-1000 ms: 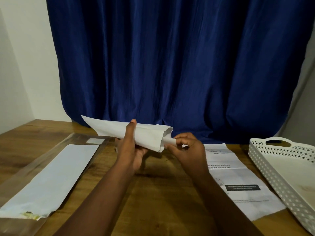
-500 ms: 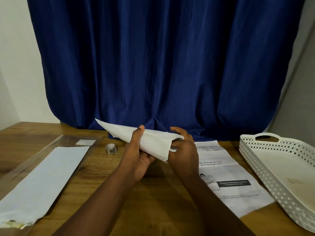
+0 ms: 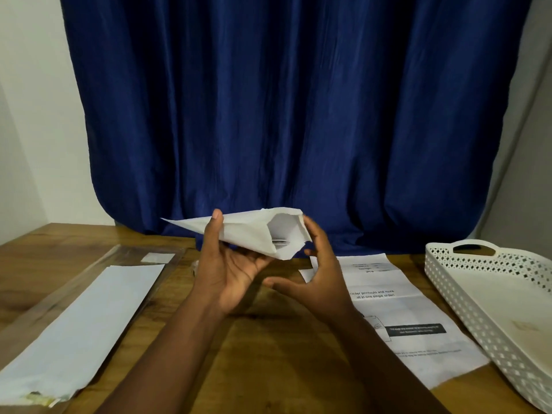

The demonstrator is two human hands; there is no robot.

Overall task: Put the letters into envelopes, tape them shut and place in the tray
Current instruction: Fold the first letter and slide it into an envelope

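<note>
1. The white envelope (image 3: 239, 234) is held in the air above the middle of the wooden table (image 3: 268, 369), nearer its far edge than its near one. Its long axis runs left to right: the closed, pointed end aims toward the table's left side, and the open mouth faces right.

2. The left hand (image 3: 230, 270) is the one that has it. The thumb lies over the upper face and the palm and fingers cup it from below, about halfway along its length.

3. The right hand (image 3: 316, 276) is just beside the open mouth, with fingers spread and relaxed, holding nothing. Its fingertips sit at or very near the edge of the mouth; whether they touch the paper cannot be told.

4. The mouth therefore opens straight toward the right hand, which is the nearer one for folding the flap. Sealing would seem to be the step in hand.

5. The envelope looks thin and limp, puffed open at the mouth. Inside, a folded letter (image 3: 280, 239) shows as a pale sheet with a dark printed patch, sitting fully within.

6. A printed sheet (image 3: 412, 318) lies flat on the table to the right of the hands, probably another letter waiting.

7. A white perforated tray (image 3: 448, 282) stands at the table's right edge.

8. A further white envelope (image 3: 86, 330) lies on a clear plastic sleeve (image 3: 125, 255) toward the left edge. No tape can be made out.
</note>
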